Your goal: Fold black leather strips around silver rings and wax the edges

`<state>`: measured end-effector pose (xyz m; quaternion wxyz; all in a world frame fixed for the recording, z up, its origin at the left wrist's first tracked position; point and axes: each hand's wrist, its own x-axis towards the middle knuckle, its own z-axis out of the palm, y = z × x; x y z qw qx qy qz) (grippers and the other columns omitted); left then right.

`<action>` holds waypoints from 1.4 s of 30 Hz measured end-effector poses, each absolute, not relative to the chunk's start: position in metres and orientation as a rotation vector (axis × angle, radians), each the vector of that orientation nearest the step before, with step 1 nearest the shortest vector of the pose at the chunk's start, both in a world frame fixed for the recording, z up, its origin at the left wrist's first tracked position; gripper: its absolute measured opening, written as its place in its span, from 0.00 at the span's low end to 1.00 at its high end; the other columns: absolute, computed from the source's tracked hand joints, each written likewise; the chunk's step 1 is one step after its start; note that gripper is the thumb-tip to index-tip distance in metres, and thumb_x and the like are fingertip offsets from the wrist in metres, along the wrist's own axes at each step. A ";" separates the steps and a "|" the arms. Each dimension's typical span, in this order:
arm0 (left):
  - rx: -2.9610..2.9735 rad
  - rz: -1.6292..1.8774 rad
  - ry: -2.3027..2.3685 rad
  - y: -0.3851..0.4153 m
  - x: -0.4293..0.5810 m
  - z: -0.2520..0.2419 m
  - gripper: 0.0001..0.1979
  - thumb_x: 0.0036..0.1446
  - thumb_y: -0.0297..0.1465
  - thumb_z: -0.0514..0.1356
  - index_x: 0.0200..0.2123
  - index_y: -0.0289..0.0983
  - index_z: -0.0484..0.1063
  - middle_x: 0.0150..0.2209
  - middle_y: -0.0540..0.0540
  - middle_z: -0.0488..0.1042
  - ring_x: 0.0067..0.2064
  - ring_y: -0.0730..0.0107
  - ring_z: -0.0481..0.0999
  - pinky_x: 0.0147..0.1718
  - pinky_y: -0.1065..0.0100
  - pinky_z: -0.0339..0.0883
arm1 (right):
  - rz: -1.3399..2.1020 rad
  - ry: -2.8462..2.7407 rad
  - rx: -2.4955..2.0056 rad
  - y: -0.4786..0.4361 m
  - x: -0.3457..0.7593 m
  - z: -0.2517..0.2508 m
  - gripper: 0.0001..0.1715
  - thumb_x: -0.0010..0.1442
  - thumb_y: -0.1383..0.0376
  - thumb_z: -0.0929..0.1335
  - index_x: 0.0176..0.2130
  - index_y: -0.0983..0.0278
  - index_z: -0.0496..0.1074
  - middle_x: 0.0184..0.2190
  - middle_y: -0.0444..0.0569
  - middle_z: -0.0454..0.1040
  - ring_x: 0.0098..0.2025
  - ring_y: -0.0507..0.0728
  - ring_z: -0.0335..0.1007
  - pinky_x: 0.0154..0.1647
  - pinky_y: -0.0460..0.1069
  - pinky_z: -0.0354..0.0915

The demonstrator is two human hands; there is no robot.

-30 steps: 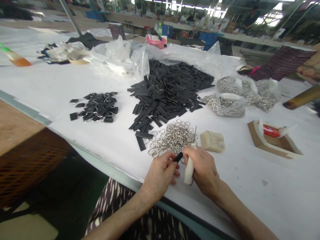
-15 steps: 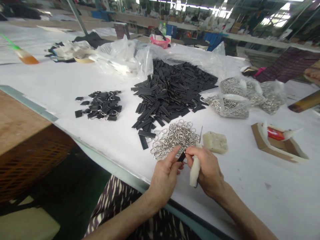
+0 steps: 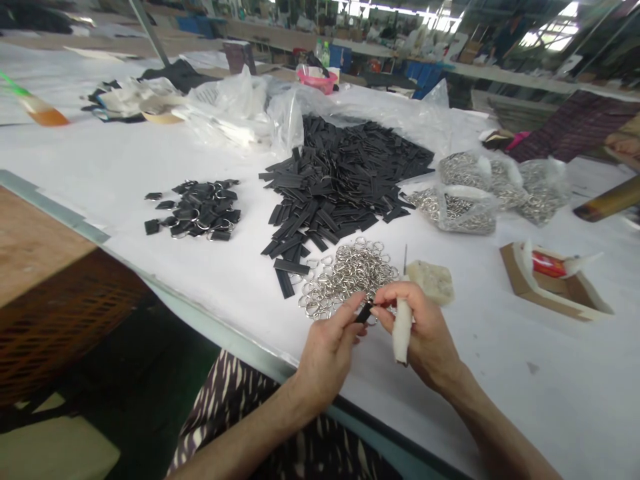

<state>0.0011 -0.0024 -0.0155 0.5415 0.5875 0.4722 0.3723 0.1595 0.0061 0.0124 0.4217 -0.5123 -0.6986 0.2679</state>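
My left hand (image 3: 327, 350) pinches one end of a small black strip (image 3: 364, 312) just above the white table (image 3: 125, 180). My right hand (image 3: 425, 333) grips a white-handled tool (image 3: 401, 330) with a thin metal tip pointing up, and its fingertips meet the strip's other end. Just beyond both hands lies a heap of silver metal rings (image 3: 347, 275). A big pile of black strips (image 3: 340, 183) is farther back. A smaller pile of black strips fitted with rings (image 3: 197, 210) lies to the left.
A pale lumpy block (image 3: 433, 280) sits right of the rings. Plastic bags of rings (image 3: 480, 190) lie at the right, with a cardboard tray holding a red tube (image 3: 550, 283). Clear plastic bags (image 3: 240, 113) and a pink bowl (image 3: 314, 80) are at the back. The table edge runs diagonally at the left.
Both hands have lifted slightly with the strip. The tool in my right hand has swung more upright, its metal tip now pointing up.
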 end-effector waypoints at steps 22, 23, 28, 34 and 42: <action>0.537 0.950 0.801 0.004 0.005 -0.011 0.26 0.50 0.29 0.61 0.52 0.34 0.59 0.26 0.48 0.74 0.28 0.71 0.73 0.33 0.66 0.69 | 0.524 -1.858 -1.274 0.002 0.149 -0.006 0.04 0.61 0.68 0.63 0.38 0.61 0.66 0.38 0.47 0.72 0.36 0.57 0.68 0.35 0.51 0.64; 0.537 0.951 0.798 0.004 0.005 -0.011 0.26 0.50 0.29 0.61 0.52 0.34 0.59 0.25 0.50 0.73 0.27 0.72 0.72 0.32 0.67 0.69 | 0.538 -1.861 -1.270 0.002 0.148 -0.006 0.04 0.61 0.68 0.63 0.38 0.61 0.66 0.37 0.47 0.72 0.36 0.56 0.68 0.35 0.51 0.64; 0.539 0.926 0.775 0.003 0.004 -0.007 0.26 0.49 0.28 0.61 0.51 0.34 0.58 0.25 0.49 0.74 0.27 0.72 0.73 0.33 0.68 0.68 | 0.740 -1.736 -1.312 0.002 0.146 0.000 0.02 0.60 0.66 0.65 0.37 0.61 0.67 0.32 0.45 0.72 0.28 0.53 0.66 0.27 0.47 0.63; 0.591 0.929 0.825 0.003 0.004 -0.004 0.16 0.51 0.28 0.60 0.44 0.33 0.62 0.27 0.44 0.75 0.28 0.70 0.73 0.32 0.69 0.67 | 0.838 -1.499 -1.355 0.003 0.146 0.006 0.04 0.57 0.67 0.67 0.35 0.61 0.67 0.31 0.44 0.70 0.30 0.53 0.65 0.26 0.45 0.61; 0.665 0.896 0.828 0.004 0.003 -0.006 0.12 0.53 0.27 0.56 0.43 0.35 0.62 0.27 0.45 0.75 0.29 0.66 0.75 0.31 0.65 0.69 | 0.926 -1.538 -1.366 -0.002 0.144 0.002 0.03 0.58 0.64 0.66 0.36 0.59 0.66 0.28 0.41 0.69 0.26 0.51 0.63 0.24 0.44 0.61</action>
